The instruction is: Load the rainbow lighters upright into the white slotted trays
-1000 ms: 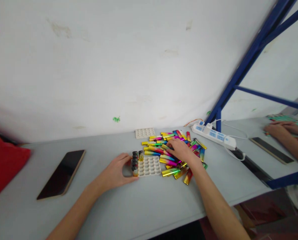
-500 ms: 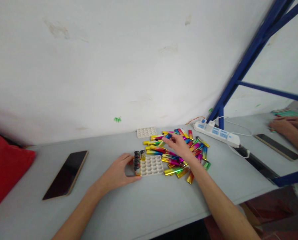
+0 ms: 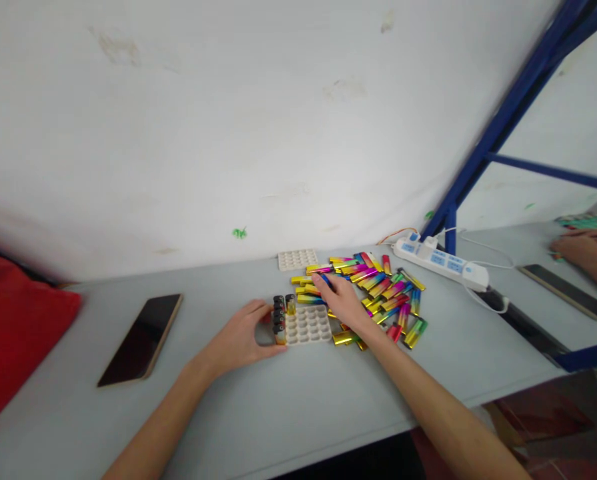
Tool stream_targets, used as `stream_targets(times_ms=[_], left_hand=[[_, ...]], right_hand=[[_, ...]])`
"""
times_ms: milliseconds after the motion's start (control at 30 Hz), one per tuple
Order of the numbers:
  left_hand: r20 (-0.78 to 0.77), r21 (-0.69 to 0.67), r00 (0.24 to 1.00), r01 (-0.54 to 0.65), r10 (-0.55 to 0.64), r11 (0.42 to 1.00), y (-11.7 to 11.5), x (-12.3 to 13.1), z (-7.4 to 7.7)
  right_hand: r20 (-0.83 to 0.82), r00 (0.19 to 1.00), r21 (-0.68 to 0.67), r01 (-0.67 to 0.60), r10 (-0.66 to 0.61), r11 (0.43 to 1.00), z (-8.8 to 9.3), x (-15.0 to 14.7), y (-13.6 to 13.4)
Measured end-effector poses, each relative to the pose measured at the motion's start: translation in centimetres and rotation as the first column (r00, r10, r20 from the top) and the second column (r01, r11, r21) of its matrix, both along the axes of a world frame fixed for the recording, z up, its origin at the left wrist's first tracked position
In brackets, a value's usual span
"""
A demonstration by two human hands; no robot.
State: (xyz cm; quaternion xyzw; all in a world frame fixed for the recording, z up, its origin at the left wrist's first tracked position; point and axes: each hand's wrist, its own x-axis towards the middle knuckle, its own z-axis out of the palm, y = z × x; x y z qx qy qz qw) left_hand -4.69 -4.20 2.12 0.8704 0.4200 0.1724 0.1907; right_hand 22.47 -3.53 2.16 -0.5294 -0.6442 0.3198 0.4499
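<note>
A white tray (image 3: 309, 327) with rows of round pockets lies flat on the grey desk (image 3: 298, 407), near the middle of it. Only its left end is filled: a column of black-capped lighters (image 3: 279, 318) stands upright there, with one more lighter (image 3: 291, 303) just beside them in the far row, and the other pockets show bare. The left hand (image 3: 243, 337) cups that filled end, with the thumb along the near edge and the fingers (image 3: 262, 311) curled round the far corner, grasping the tray. The right hand (image 3: 347, 303) lies palm down just right of the tray on a loose heap of rainbow-coloured lighters (image 3: 385, 290) spread flat on the desk. Its fingers reach toward the heap's far left edge, and I cannot tell whether they are clenched on a lighter or only touching. A second tray (image 3: 297, 259), with nothing in its pockets, lies by the wall behind the heap. A dark phone (image 3: 141, 339) rests well to the left, near a red cloth (image 3: 13, 333). A white power strip (image 3: 441, 262) sits to the right, and beyond it a co-worker's hand (image 3: 585, 248) rests near another phone (image 3: 561, 292).
</note>
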Motion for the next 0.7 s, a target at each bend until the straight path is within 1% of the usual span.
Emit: stream_targets(times_ms=[67, 133, 233, 333, 400, 467, 533, 600, 633, 700], left_hand=[[-0.003, -0.003, 1.0, 0.001, -0.001, 1.0, 0.0, 0.0, 0.0], [0.001, -0.008, 1.0, 0.002, -0.002, 1.0, 0.0, -0.1, -0.1], [0.005, -0.01, 1.0, 0.002, -0.002, 1.0, 0.1, -0.1, -0.2], [0.0, 0.003, 1.0, -0.003, 0.003, 1.0, 0.1, -0.1, -0.3], [-0.001, 0.007, 1.0, -0.001, 0.001, 1.0, 0.1, -0.1, -0.3], [0.001, 0.004, 1.0, 0.001, -0.001, 1.0, 0.0, 0.0, -0.2], [-0.001, -0.001, 1.0, 0.003, -0.003, 1.0, 0.0, 0.0, -0.1], [0.004, 0.004, 1.0, 0.003, -0.003, 1.0, -0.1, 0.1, -0.1], [0.007, 0.007, 1.0, 0.003, -0.003, 1.0, -0.1, 0.1, -0.1], [0.014, 0.012, 1.0, -0.001, 0.001, 1.0, -0.1, 0.0, -0.2]], right_hand=[[0.08, 0.996, 0.008, 0.039, -0.04, 0.999, 0.0, -0.2, -0.1], [0.13, 0.989, -0.014, 0.077, -0.074, 0.997, 0.0, -0.2, -0.2], [0.15, 0.983, -0.004, 0.112, -0.11, 0.994, -0.2, -0.4, -0.3], [0.146, 0.984, 0.054, 0.098, -0.105, 0.994, -0.3, -0.5, -0.4], [0.165, 0.985, 0.07, 0.042, -0.053, 0.997, -0.2, -0.6, -0.6], [0.214, 0.976, 0.085, -0.049, 0.03, 0.995, -0.1, -0.6, -0.9], [0.297, 0.951, 0.151, -0.14, 0.091, 0.978, 0.1, -0.6, -1.2], [0.39, 0.915, 0.223, -0.205, 0.105, 0.953, 0.3, -0.6, -1.5], [0.428, 0.897, 0.229, -0.227, 0.111, 0.947, 0.3, -0.6, -1.6], [0.474, 0.867, 0.171, -0.26, 0.152, 0.95, 0.3, -0.7, -1.7]])
